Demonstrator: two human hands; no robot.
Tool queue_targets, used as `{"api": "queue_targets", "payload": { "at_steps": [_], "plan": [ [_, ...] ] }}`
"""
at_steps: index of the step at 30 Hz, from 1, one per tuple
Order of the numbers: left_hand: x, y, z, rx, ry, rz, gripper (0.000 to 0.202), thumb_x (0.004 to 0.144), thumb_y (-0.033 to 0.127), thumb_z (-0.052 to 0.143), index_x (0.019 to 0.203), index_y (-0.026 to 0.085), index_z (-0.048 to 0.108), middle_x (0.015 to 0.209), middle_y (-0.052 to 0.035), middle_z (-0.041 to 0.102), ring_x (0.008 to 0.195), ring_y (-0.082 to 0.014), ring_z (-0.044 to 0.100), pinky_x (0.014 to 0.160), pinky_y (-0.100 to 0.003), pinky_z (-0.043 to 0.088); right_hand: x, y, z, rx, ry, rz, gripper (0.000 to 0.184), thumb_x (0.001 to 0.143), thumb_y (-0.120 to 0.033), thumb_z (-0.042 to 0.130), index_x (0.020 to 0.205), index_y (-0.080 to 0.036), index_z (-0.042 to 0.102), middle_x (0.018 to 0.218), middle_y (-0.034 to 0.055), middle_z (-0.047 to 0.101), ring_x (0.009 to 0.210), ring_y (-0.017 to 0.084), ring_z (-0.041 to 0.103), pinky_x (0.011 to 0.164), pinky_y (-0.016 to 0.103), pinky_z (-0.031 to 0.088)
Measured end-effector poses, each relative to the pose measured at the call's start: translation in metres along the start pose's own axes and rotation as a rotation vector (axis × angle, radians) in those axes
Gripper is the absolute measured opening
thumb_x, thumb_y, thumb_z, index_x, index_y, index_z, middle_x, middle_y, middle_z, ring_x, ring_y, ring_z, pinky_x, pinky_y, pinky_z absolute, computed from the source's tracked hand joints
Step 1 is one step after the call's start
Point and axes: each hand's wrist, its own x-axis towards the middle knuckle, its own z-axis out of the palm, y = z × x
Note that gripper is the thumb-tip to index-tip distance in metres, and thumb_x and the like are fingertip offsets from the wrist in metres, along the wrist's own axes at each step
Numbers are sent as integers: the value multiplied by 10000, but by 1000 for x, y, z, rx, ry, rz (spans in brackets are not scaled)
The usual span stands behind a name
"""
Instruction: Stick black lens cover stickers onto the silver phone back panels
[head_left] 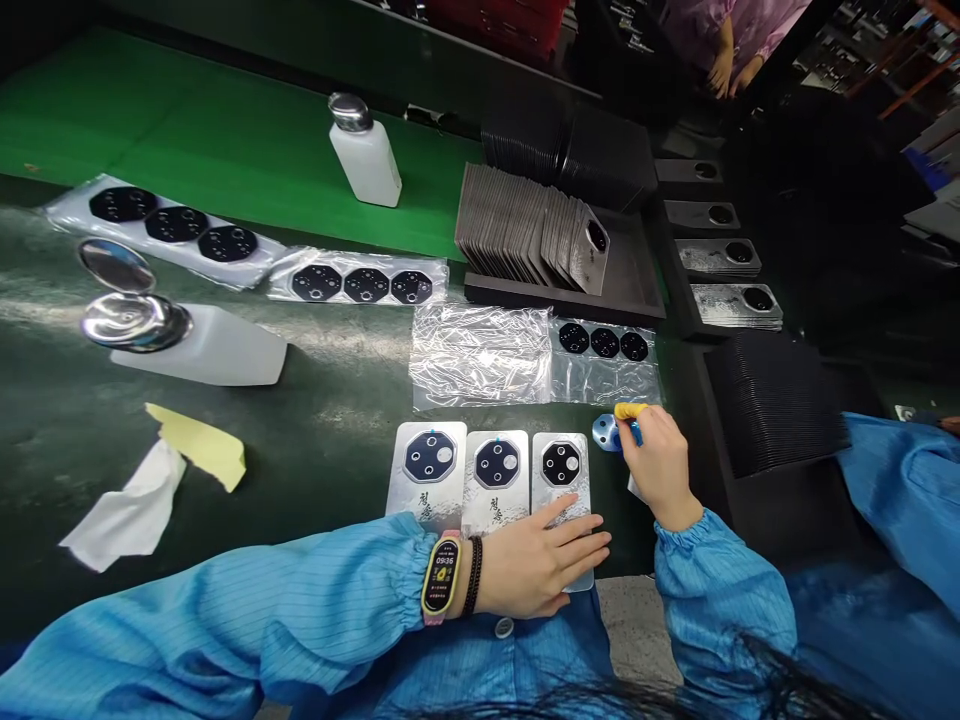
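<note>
Three silver plates like phone back covers lie in a row, each with a dark octagonal camera patch: the left cover (403, 490), the middle cover (480, 500) and the right cover (541, 490). My left hand (529, 562) rests flat on the lower part of the right cover, fingers spread. Just right of that cover, my right hand (660, 462) is closed in a pinch at a piece of blue film (604, 432) with round holes. A yellow finger cot (630, 410) sits on one of its fingers. A white corner of something shows under that hand.
Clear bags with black octagonal pieces (605, 342) lie beyond the covers. A black tray (570, 300) holds a row of upright covers. Two white pump bottles (367, 160) (217, 345) and crumpled paper (135, 505) are leftward. Black racks (772, 400) and a co-worker's blue sleeve (900, 480) are rightward.
</note>
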Motion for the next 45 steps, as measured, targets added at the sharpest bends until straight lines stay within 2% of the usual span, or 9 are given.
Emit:
{"api": "queue_targets", "payload": {
  "at_steps": [6, 12, 14, 18, 23, 30, 36, 39, 45],
  "plan": [
    [0, 1, 0, 2, 0, -1, 528, 893, 369, 538, 1328, 75, 487, 1362, -85, 560, 1306, -239, 439, 1118, -443, 334, -10, 8, -5, 14, -5, -9, 220, 882, -131, 484, 693, -244, 484, 663, 13, 590, 652, 190, 574, 581, 323, 448],
    [-1, 0, -3, 15, -6, 3, 503, 915, 361, 500, 1333, 83, 490, 1366, -84, 556, 1307, -235, 442, 1121, -427, 326, -1, -5, -12, 138, -33, 87, 114, 882, -198, 530, 776, -235, 550, 712, 17, 626, 671, 189, 608, 623, 318, 498],
    [-2, 0, -4, 11, -5, 3, 499, 918, 358, 491, 1336, 86, 488, 1366, -85, 557, 1309, -232, 442, 1119, -419, 329, 7, -15, -10, 255, -103, 104, 59, 874, -200, 552, 827, -231, 570, 784, 28, 661, 731, 191, 628, 652, 315, 512],
    [-2, -1, -3, -1, 13, 2, 508, 915, 352, 495, 1335, 66, 482, 1352, -88, 569, 1299, -237, 451, 1109, -432, 345, 22, -32, -3, 465, -358, 109, 73, 851, -151, 560, 820, -216, 564, 799, 12, 657, 695, 154, 612, 613, 273, 502],
    [-2, 0, -2, 2, 25, 6, 510, 916, 356, 502, 1337, 68, 482, 1347, -91, 573, 1302, -237, 446, 1112, -428, 340, 30, -36, 5, 538, -534, 200, 152, 769, -124, 641, 754, -216, 521, 729, -25, 607, 658, 131, 572, 583, 242, 475],
    [-1, 1, -3, -15, 6, -3, 508, 914, 353, 506, 1338, 75, 482, 1364, -92, 557, 1306, -238, 443, 1115, -433, 339, 34, -35, 5, 517, -572, 235, 244, 717, -107, 642, 650, -223, 438, 641, -50, 538, 583, 118, 525, 549, 235, 436],
    [-2, 1, -2, -22, 7, -3, 518, 918, 352, 503, 1345, 60, 470, 1359, -108, 559, 1320, -245, 426, 1128, -441, 318, 40, -41, 6, 457, -576, 230, 232, 700, -110, 590, 613, -228, 410, 589, -51, 541, 541, 119, 520, 515, 233, 407],
    [-2, 0, -2, -33, -4, 0, 526, 916, 352, 501, 1354, 64, 462, 1366, -112, 552, 1327, -243, 417, 1136, -438, 307, 44, -43, 7, 410, -594, 237, 211, 674, -79, 558, 611, -226, 420, 569, -55, 550, 522, 118, 525, 515, 234, 401],
    [-2, 1, -2, -26, 14, -3, 517, 912, 354, 510, 1344, 72, 478, 1362, -108, 556, 1322, -243, 427, 1124, -433, 326, 47, -33, 3, 529, -578, 260, 183, 706, -96, 597, 648, -220, 477, 596, -53, 588, 538, 116, 552, 540, 235, 438]
  ]
}}
